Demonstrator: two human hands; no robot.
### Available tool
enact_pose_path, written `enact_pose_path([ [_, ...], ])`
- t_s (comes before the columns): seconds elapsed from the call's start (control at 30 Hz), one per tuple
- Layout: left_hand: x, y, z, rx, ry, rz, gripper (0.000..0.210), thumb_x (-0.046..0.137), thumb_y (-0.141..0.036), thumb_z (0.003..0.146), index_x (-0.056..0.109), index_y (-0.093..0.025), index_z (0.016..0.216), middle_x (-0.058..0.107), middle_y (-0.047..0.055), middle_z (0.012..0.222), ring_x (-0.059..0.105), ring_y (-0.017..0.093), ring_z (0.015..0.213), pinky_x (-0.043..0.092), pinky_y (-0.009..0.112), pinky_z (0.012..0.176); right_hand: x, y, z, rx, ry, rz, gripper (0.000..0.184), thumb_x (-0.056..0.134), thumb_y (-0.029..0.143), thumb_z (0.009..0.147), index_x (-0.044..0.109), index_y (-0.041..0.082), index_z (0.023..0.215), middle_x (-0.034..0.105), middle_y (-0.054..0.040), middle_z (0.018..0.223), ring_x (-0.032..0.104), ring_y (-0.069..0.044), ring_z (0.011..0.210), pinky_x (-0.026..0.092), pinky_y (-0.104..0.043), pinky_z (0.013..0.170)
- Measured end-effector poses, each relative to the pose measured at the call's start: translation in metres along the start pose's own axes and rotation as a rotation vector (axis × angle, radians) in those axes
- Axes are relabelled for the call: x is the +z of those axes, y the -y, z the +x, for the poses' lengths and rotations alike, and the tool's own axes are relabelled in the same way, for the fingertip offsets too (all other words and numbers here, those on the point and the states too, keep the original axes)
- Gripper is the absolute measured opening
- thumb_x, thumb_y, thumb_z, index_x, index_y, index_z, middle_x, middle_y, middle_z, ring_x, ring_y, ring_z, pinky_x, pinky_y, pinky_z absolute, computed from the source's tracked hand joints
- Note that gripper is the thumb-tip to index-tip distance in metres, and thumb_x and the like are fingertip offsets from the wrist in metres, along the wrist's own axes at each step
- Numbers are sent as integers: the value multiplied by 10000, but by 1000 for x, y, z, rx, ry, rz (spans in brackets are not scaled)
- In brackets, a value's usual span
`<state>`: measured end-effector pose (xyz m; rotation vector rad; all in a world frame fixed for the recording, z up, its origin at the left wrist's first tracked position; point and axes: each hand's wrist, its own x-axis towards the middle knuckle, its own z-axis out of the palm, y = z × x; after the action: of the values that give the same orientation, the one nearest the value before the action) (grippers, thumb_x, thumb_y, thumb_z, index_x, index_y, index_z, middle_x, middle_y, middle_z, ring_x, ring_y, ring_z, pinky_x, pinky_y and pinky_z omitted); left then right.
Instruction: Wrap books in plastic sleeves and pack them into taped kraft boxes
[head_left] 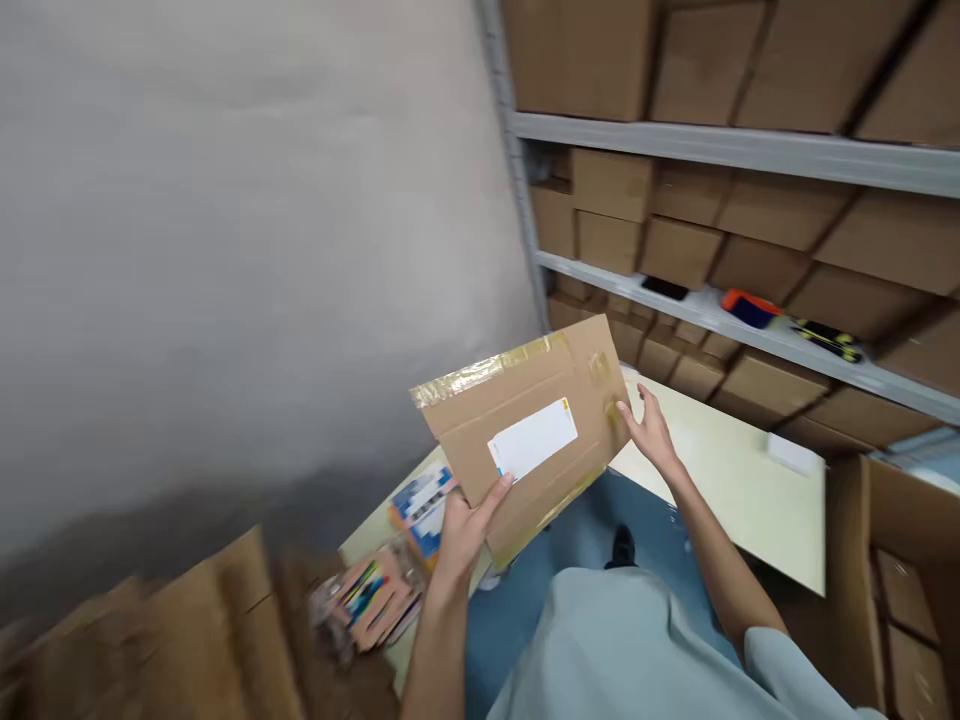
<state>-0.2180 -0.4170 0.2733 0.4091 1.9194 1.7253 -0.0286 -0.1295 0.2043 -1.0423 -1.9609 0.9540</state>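
Note:
A flat piece of brown cardboard [465, 430] with strips of shiny tape along its edges is tilted in front of me, above the table. A white rectangular card or label [534, 438] with small coloured corners lies on its face. My left hand [466, 525] grips the lower left edge, its thumb on the face by the white piece's lower corner and its fingers hidden behind. On the right side, my right hand [651, 432] holds the edge, thumb against a taped patch and fingers partly behind the cardboard.
A pale table [720, 450] bears a small white box [792, 454]. Metal shelves [720, 148] with brown boxes stand behind it. Left are a blue-and-white package [426, 508], pink packs [375, 600] and blurred cardboard [202, 640]. An open carton [866, 570] is at right.

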Motion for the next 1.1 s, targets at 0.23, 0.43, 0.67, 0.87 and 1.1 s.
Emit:
enact_pose_path([
  [0.23,183,49,80,-16,390,334,662,950,-673,516,778,-166,907,833,154,933,785,369,955,657,452,845,-143,-166,-18,377,-187,245,729,772,706,785,628,210,1299,770,-179,1300,761,-322,1167,609,-519,1062],
  [0.43,301,107,123,165,515,361,569,811,-583,760,640,-200,1145,770,169,1206,737,325,1168,538,497,1122,-196,-220,-68,532,-354,266,496,757,625,789,606,225,1041,802,-155,1111,772,-297,1075,620,-500,1037],
  [0.67,356,138,152,79,631,388,418,674,-345,874,593,-188,1253,673,201,1412,647,309,1360,536,475,1141,-181,-242,-86,684,-382,117,435,703,558,826,676,186,1050,800,-190,1095,760,-377,1102,614,-564,1006],
  [0.87,383,141,171,-17,784,393,337,625,-296,855,648,-176,1169,748,184,1283,719,291,1216,542,491,1129,-152,-244,-72,659,-399,119,405,602,457,843,670,174,1123,775,-186,1213,742,-315,1152,588,-524,1073],
  [1.1,394,122,190,-11,912,334,362,650,-394,863,719,-202,1163,741,165,1353,690,278,1276,542,448,1114,-142,-219,-60,737,-494,86,514,588,580,890,683,168,1182,760,-213,1271,748,-305,1122,633,-490,967],
])
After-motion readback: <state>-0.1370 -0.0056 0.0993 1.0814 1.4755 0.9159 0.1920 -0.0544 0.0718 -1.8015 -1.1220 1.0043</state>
